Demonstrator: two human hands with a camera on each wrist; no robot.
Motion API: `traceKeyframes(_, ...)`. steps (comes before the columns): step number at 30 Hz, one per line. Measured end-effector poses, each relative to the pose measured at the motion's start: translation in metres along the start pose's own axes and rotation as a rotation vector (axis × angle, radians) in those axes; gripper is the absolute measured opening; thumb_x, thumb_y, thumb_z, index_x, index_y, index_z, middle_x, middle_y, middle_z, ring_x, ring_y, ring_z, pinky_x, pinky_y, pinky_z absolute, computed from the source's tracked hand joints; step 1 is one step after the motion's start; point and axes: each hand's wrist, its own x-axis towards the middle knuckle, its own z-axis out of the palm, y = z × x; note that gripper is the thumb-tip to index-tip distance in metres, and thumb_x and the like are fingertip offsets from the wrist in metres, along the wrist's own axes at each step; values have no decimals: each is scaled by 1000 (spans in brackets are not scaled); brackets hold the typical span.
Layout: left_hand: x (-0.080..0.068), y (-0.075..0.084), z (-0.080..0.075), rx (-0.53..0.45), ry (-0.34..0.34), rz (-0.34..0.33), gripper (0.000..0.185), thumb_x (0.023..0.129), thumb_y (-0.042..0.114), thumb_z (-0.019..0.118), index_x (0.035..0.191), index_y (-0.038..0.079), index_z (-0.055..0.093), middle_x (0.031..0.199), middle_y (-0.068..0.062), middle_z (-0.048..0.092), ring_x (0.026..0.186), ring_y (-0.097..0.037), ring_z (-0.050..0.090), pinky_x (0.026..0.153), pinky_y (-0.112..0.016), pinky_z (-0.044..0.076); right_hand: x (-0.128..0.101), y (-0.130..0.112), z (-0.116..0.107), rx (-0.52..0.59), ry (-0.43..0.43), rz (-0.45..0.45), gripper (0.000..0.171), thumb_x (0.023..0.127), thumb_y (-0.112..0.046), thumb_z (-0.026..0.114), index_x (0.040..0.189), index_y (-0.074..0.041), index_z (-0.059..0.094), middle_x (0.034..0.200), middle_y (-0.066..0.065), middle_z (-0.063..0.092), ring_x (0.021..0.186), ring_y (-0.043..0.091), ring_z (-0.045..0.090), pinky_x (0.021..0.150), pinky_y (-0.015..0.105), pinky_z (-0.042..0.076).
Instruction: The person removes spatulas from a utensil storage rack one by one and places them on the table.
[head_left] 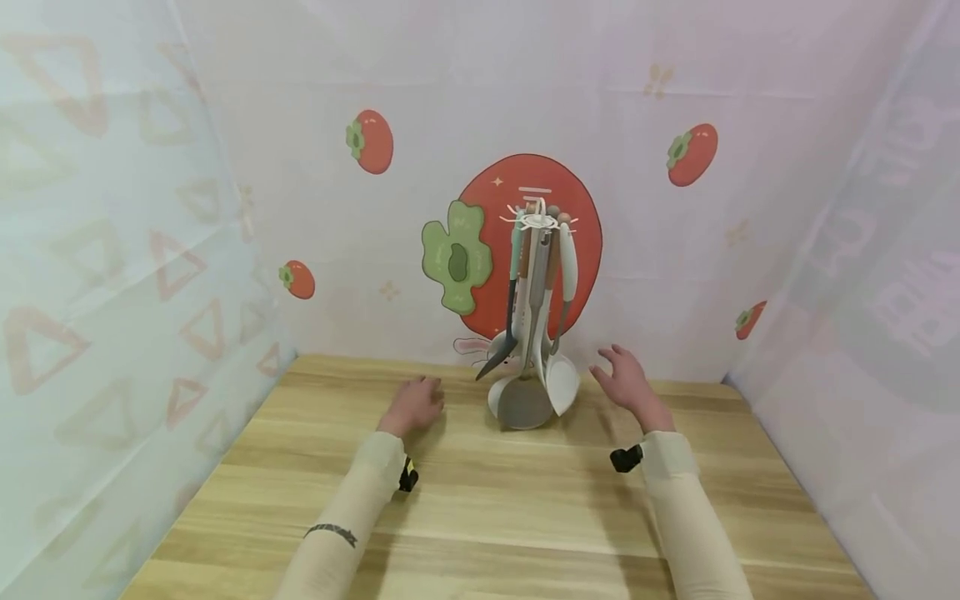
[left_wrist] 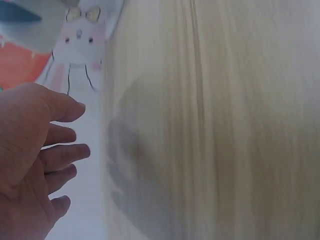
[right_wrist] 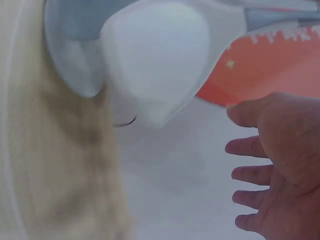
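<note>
Several kitchen utensils hang in a ring from a white utensil rack point(head_left: 539, 221) at the back middle of the table. Among them are a grey ladle point(head_left: 525, 403), a white shovel-shaped turner point(head_left: 562, 383) and a dark-ended utensil point(head_left: 498, 354) leaning out to the left. My left hand point(head_left: 415, 406) is left of the rack, apart from it, its fingers loosely bent with nothing in them. To the right, my right hand point(head_left: 624, 381) has its fingers spread beside the white turner, not touching it. In the right wrist view the turner point(right_wrist: 157, 57) fills the upper middle.
A wood-grain table point(head_left: 480, 517) runs up to a pale backdrop point(head_left: 637, 317) printed with red persimmons. Pale patterned curtains point(head_left: 112, 292) close in both sides. Both forearms wear light sleeves with small black devices at the wrists.
</note>
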Motion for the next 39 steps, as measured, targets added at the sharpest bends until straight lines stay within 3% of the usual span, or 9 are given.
traceKeyframes(6, 11, 19, 13, -13, -15, 96, 47, 98, 18, 63, 140, -2, 57, 138, -21, 61, 132, -43, 53, 110, -54, 42, 4, -33, -22, 106, 164, -46, 45, 100, -12, 58, 137, 14, 52, 146, 39, 42, 137, 55, 37, 112, 64, 31)
traceKeyframes(10, 17, 27, 23, -37, -24, 174, 42, 100, 16, 62, 138, -1, 58, 140, -20, 60, 128, -42, 56, 107, -53, 45, 8, -58, -36, 201, 361, -125, 39, 97, -4, 61, 134, 9, 58, 140, 31, 51, 133, 49, 43, 109, 62, 35)
traceKeyframes(14, 19, 36, 31, -81, -2, 239, 37, 102, 14, 59, 135, -2, 61, 142, -23, 57, 131, -43, 53, 109, -53, 43, 14, -83, -44, 320, 583, -294, 32, 92, 6, 63, 124, 5, 65, 124, 25, 61, 118, 40, 56, 100, 55, 46)
traceKeyframes(17, 22, 43, 36, -108, 5, 282, 36, 101, 9, 58, 135, -5, 60, 144, -27, 55, 136, -45, 49, 113, -53, 38, 19, -100, -49, 379, 676, -426, 28, 92, 8, 63, 119, 4, 68, 113, 21, 65, 105, 34, 62, 94, 37, 54)
traceKeyframes(21, 27, 49, 42, -70, -4, 340, 39, 98, 2, 56, 136, -9, 57, 146, -28, 52, 138, -46, 47, 115, -52, 37, 17, -133, -57, 407, 702, -549, 24, 90, 13, 65, 114, 10, 68, 104, 23, 68, 94, 36, 67, 85, 25, 56)
traceKeyframes(25, 29, 55, 46, -55, -24, 381, 41, 97, -2, 55, 137, -11, 55, 146, -30, 51, 138, -46, 46, 115, -53, 37, 15, -159, -56, 451, 661, -596, 29, 86, 18, 68, 115, 17, 63, 104, 33, 64, 92, 46, 66, 78, 50, 59)
traceKeyframes(28, 29, 58, 48, -60, -54, 373, 42, 98, 0, 55, 139, -10, 54, 149, -28, 49, 140, -44, 44, 115, -52, 36, 23, -160, -44, 483, 635, -566, 43, 83, 14, 74, 123, 16, 58, 109, 36, 60, 95, 50, 64, 74, 60, 57)
traceKeyframes(33, 32, 59, 57, -28, -58, 350, 38, 99, 4, 57, 135, -7, 59, 149, -24, 52, 138, -40, 48, 114, -49, 39, 35, -157, -23, 496, 599, -500, 70, 79, 6, 83, 141, 8, 49, 122, 30, 59, 106, 43, 65, 77, 56, 58)
traceKeyframes(39, 37, 63, 63, -42, -71, 334, 37, 98, 8, 60, 134, -1, 63, 143, -17, 60, 131, -33, 57, 109, -44, 45, 40, -155, -11, 515, 556, -437, 72, 86, -3, 80, 148, -4, 44, 128, 19, 58, 110, 31, 65, 80, 48, 60)
